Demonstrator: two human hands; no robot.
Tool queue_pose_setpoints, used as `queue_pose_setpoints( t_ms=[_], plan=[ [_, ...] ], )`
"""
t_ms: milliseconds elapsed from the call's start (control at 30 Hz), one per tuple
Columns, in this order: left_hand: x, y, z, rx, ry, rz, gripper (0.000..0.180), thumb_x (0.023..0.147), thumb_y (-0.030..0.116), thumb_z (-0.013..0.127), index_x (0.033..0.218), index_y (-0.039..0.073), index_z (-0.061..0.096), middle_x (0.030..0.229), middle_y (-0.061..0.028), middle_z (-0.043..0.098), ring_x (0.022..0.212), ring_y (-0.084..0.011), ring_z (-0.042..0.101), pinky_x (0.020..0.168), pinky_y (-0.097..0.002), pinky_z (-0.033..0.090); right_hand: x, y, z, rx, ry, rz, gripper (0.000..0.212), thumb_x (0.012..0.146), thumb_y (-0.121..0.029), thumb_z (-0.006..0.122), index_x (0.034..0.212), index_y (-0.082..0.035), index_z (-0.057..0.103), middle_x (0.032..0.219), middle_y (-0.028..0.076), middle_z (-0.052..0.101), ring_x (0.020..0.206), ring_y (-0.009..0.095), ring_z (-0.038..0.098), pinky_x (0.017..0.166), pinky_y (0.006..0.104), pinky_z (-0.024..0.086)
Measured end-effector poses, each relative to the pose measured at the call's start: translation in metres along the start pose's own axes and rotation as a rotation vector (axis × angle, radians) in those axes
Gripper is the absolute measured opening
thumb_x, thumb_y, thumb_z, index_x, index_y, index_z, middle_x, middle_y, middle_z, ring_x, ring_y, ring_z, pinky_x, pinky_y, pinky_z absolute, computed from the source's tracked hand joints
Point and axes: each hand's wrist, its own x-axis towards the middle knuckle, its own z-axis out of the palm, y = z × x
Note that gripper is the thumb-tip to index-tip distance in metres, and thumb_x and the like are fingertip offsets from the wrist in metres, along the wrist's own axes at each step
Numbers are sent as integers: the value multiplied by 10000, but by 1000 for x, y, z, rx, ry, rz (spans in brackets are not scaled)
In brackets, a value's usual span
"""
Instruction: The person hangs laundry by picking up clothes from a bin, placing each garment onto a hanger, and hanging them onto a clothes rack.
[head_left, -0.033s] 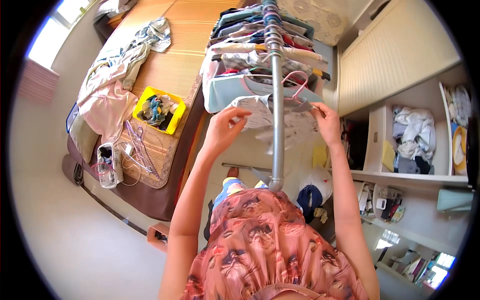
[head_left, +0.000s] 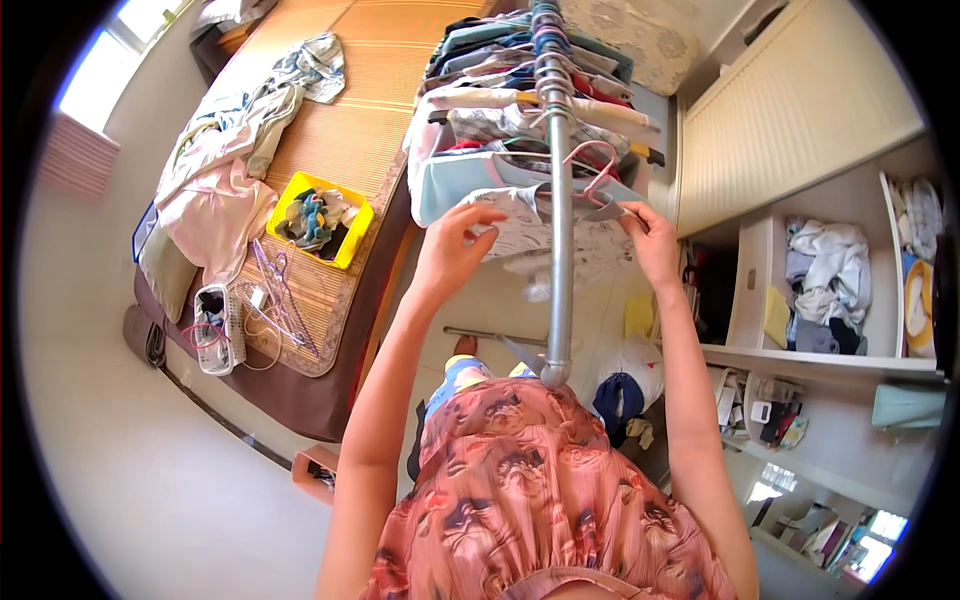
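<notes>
On the metal clothes rail, a white shirt with a fine grey print and grey collar hangs at the near end. A pink hanger holds it. My left hand is at the shirt's left shoulder, fingers curled against the fabric edge. At the opposite shoulder, my right hand pinches the cloth between thumb and fingers. Right behind the shirt hangs a light blue garment. The rail's upright hides part of the shirt's middle.
To the left, a bed mat carries a yellow basket of small clothes, a white basket, loose hangers and a pile of clothes. An open wardrobe with folded clothes stands right. A dark bundle lies below it.
The whole view shifts slightly, with the rail a little farther right. My left hand's fingers are slightly higher along the shirt's shoulder. Both hands stay at the shirt.
</notes>
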Motion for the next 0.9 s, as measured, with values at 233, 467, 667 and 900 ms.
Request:
queue_pose_setpoints(
  t_ms=[233,467,667,900],
  plan=[
    [62,-65,14,251,51,77,437,746,65,655,1176,84,578,1238,-88,534,1179,-277,463,1013,-370,368,37,54,29,-156,-90,-12,254,816,9,593,1059,-54,629,856,35,654,763,99,584,710,228,460],
    [92,-95,27,391,64,215,461,697,44,687,1143,77,573,1170,-97,564,1135,-301,479,972,-381,391,35,38,38,-327,-34,-66,275,782,-51,664,1055,-53,639,902,91,671,787,164,639,730,273,480],
    [104,-105,22,491,51,295,254,705,124,723,950,79,675,1062,-48,619,1110,-274,487,928,-392,395,42,47,37,-188,58,55,131,814,-67,651,937,-30,679,778,59,671,683,110,609,640,237,456],
    [95,-133,-3,513,11,199,194,807,261,645,918,117,714,953,-64,667,1061,-264,513,929,-419,369,53,65,38,-100,120,165,109,829,-105,640,903,-38,683,730,47,666,643,105,580,609,244,439]
  ],
)
